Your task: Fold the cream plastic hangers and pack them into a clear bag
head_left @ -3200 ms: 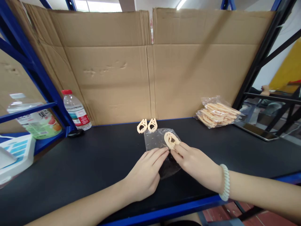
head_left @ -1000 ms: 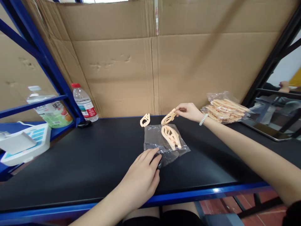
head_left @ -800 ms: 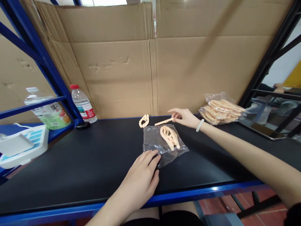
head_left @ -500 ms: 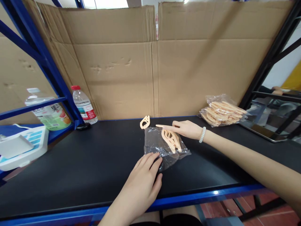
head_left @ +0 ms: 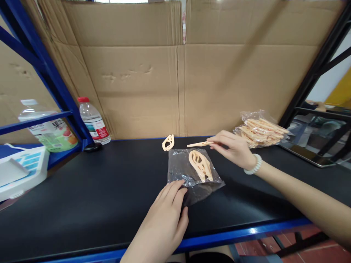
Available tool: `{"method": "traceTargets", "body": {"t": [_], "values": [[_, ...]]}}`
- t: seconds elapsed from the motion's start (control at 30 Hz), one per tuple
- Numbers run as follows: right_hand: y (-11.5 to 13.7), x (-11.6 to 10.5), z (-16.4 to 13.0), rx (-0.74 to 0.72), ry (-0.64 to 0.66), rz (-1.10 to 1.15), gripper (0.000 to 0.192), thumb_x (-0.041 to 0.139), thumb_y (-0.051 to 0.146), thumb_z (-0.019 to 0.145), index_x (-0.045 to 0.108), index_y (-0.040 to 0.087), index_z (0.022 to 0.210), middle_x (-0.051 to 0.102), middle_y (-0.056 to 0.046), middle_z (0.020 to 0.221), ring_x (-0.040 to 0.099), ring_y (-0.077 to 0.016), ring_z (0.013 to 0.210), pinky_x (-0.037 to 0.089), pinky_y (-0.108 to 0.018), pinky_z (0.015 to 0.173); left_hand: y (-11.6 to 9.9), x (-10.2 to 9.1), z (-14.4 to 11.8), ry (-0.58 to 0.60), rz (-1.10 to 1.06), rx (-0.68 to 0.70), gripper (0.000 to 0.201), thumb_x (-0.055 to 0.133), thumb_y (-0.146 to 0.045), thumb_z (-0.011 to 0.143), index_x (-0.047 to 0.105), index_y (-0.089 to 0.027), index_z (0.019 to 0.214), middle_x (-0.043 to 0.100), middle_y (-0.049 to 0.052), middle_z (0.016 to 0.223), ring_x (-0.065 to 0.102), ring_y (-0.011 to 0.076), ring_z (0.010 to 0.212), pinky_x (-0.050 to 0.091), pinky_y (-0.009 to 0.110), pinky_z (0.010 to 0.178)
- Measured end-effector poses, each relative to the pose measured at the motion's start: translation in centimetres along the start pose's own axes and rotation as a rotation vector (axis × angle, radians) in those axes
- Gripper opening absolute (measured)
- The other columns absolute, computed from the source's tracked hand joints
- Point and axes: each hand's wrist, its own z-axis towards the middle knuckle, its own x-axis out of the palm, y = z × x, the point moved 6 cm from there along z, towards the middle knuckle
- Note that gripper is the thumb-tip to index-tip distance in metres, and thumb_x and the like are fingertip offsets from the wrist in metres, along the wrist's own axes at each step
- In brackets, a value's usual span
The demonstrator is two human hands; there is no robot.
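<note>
A clear plastic bag lies flat on the black tabletop, with peach-coloured folding hangers in its right part. My left hand rests at the bag's near left edge. Its fingertips touch the film, and the thumb stands apart from the fingers. Beyond the bag's far right corner, my right hand pinches one end of a folded peach hanger, which points left, seen edge-on. Another folded hanger lies alone just past the bag's far left corner.
Bagged peach hangers are piled at the back right beside a metal-edged tray. A red-capped water bottle, a larger bottle and a white device stand left. Cardboard walls the back. Another person's hand shows far right.
My right hand has drawn back to the right from over the bag, its fingers now pinching the hanger's end. The hanger has shifted slightly right. My left hand stays at the bag's edge.
</note>
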Motion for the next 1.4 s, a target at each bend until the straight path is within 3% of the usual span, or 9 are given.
{"method": "traceTargets", "body": {"t": [0.13, 0.27, 0.43, 0.6, 0.77, 1.0, 1.1, 1.23, 1.4], "values": [[4.3, -4.1, 0.1, 0.079, -0.015, 0.043, 0.01, 0.056, 0.019, 0.092, 0.063, 0.024, 0.097, 0.067, -0.002, 0.081, 0.062, -0.0153, 0.068, 0.051, -0.028, 0.061, 0.1, -0.1, -0.1, -0.03, -0.036, -0.01, 0.028, 0.045, -0.019, 0.089, 0.056, -0.014, 0.114, 0.051, 0.016, 0.135, 0.046, 0.0319, 0.129, 0.049, 0.05, 0.101], [8.4, -6.2, -1.7, 0.055, 0.067, -0.003, 0.011, 0.059, 0.018, 0.091, 0.063, 0.025, 0.099, 0.069, -0.001, 0.082, 0.065, -0.0146, 0.07, 0.052, -0.025, 0.061, 0.3, -0.1, -0.2, -0.058, -0.019, 0.008, 0.036, 0.046, -0.019, 0.089, 0.051, -0.014, 0.125, 0.052, 0.016, 0.133, 0.048, 0.0323, 0.127, 0.05, 0.05, 0.099], [11.3, -5.5, -4.3, -0.019, 0.258, -0.062, 0.024, 0.041, 0.021, 0.099, 0.062, 0.025, 0.11, 0.071, -0.002, 0.092, 0.067, -0.0153, 0.077, 0.054, -0.025, 0.065, 0.4, -0.2, -0.4, -0.104, -0.047, 0.012, 0.05, 0.047, -0.019, 0.088, 0.039, -0.017, 0.138, 0.048, 0.015, 0.139, 0.047, 0.0312, 0.128, 0.05, 0.047, 0.1], [13.8, -3.1, -4.0, -0.233, 0.221, -0.208, 0.037, 0.028, 0.011, 0.097, 0.065, 0.01, 0.099, 0.07, -0.009, 0.083, 0.064, -0.0185, 0.069, 0.052, -0.031, 0.061, 0.2, -0.2, -0.5, -0.103, -0.036, 0.009, 0.059, 0.047, -0.018, 0.089, 0.028, -0.019, 0.145, 0.04, 0.012, 0.147, 0.042, 0.0292, 0.133, 0.046, 0.044, 0.104], [13.5, 1.5, -2.9, -0.283, 0.231, -0.253, 0.031, 0.038, 0.008, 0.091, 0.065, 0.012, 0.077, 0.062, -0.007, 0.07, 0.057, -0.0184, 0.057, 0.045, -0.03, 0.048, 0.2, -0.2, -0.5, -0.102, -0.05, 0.009, 0.061, 0.045, -0.016, 0.089, 0.025, -0.019, 0.147, 0.036, 0.012, 0.15, 0.04, 0.0279, 0.134, 0.045, 0.042, 0.106], [12.3, 6.0, -1.7, -0.352, 0.328, -0.343, 0.016, 0.05, 0.005, 0.085, 0.065, 0.004, 0.089, 0.06, -0.009, 0.07, 0.058, -0.0215, 0.054, 0.044, -0.032, 0.041, 0.3, 0.1, -0.3, -0.093, -0.051, -0.009, 0.062, 0.045, -0.017, 0.09, 0.022, -0.015, 0.147, 0.034, 0.015, 0.149, 0.035, 0.0277, 0.137, 0.042, 0.043, 0.108], [12.2, 6.9, -2.1, -0.377, 0.363, -0.366, 0.017, 0.049, 0.006, 0.086, 0.065, 0.003, 0.091, 0.062, -0.011, 0.074, 0.06, -0.0215, 0.057, 0.046, -0.031, 0.044, 0.4, 0.2, -0.5, -0.092, -0.037, -0.026, 0.061, 0.045, -0.018, 0.09, 0.023, -0.014, 0.146, 0.034, 0.016, 0.149, 0.034, 0.0276, 0.137, 0.042, 0.044, 0.108], [11.5, 7.5, -2.9, -0.292, 0.438, -0.368, 0.02, 0.046, 0.005, 0.089, 0.064, 0.005, 0.096, 0.064, -0.011, 0.081, 0.063, -0.0206, 0.066, 0.053, -0.03, 0.055, 0.4, 0.2, -0.7, -0.089, -0.028, -0.015, 0.059, 0.046, -0.018, 0.089, 0.027, -0.015, 0.145, 0.037, 0.015, 0.148, 0.036, 0.0283, 0.136, 0.043, 0.045, 0.106], [10.7, 6.0, -2.5, -0.196, 0.492, -0.197, 0.022, 0.049, 0.007, 0.089, 0.062, 0.004, 0.107, 0.067, -0.014, 0.091, 0.064, -0.0244, 0.089, 0.054, -0.035, 0.081, 0.3, 0.0, -0.5, -0.109, -0.037, -0.015, 0.059, 0.046, -0.019, 0.089, 0.028, -0.017, 0.145, 0.04, 0.014, 0.147, 0.039, 0.0291, 0.135, 0.045, 0.046, 0.105]]}}
